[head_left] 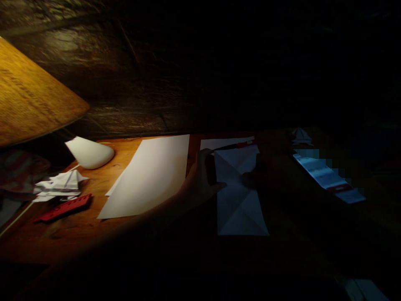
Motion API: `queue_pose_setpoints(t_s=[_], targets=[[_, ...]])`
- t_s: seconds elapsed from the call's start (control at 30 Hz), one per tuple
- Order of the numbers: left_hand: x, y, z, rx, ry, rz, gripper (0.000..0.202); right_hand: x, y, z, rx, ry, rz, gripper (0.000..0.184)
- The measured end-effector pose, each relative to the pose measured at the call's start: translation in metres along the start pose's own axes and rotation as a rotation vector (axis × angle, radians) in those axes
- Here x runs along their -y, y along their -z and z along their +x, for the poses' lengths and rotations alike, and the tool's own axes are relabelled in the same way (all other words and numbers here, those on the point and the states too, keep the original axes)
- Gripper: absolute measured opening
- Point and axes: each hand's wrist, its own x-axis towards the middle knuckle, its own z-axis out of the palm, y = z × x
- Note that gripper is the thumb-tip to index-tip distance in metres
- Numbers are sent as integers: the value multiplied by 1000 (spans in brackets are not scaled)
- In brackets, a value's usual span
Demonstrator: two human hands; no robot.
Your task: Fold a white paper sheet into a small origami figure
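A white creased sheet of paper [238,213], long and narrow with crossing diagonal folds, is held up in front of me over the table. My left hand [200,179] grips its left edge, with the thumb lying on the front and the fingers curled round towards the top. At the right edge, my right hand [250,179] is mostly lost in shadow; its thumb tip shows against the paper's middle. Just behind the sheet's top edge lies a black and red slim tool [234,145], perhaps a pen or cutter, on another white paper [227,143].
Left of my hands lie stacked white sheets [153,179]. Further left are a red flat object [65,207], a folded paper piece [62,186], a white rounded object [90,154] and a lampshade [34,96]. A lit phone [326,175] and folded paper figure [300,136] lie right.
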Motion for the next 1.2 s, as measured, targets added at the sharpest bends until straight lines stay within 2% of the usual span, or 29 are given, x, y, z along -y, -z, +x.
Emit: queue_pose_setpoints(t_s=[0.07, 0.23, 0.4, 0.5, 0.57, 0.7, 0.83, 0.97, 1.03, 1.13, 1.2], targets=[[2, -2, 1, 58, 58, -141, 88, -1, 0, 1, -3, 5, 12, 16], [0, -5, 3, 62, 131, -473, 63, -10, -3, 5, 22, -21, 106, 23], [-3, -7, 2, 48, 157, -526, 60, -24, -14, 12, -48, 1, 196, 29], [-3, -6, 0, 103, 126, -452, 66, -32, -21, 15, -92, 56, 281, 34], [-3, -5, -1, 141, 89, -298, 68, -34, -24, 14, -74, 76, 330, 45], [-2, -3, -3, 133, 71, -83, 62, -29, -24, 10, -20, 60, 397, 65], [-4, -2, -3, 134, 83, -18, 63, -26, -24, 7, -21, 112, 271, 79], [-6, -3, -5, 103, 113, -16, 75, -25, -27, 5, -147, 183, 188, 96], [-4, -4, -6, 67, 119, -31, 73, -25, -27, 5, -159, 210, 166, 91], [-2, -4, -6, 2, 116, -3, 59, -24, -27, 5, -103, 229, 101, 55], [-2, -3, -5, 38, 104, 39, 49, -23, -26, 6, -60, 225, 61, 34]])
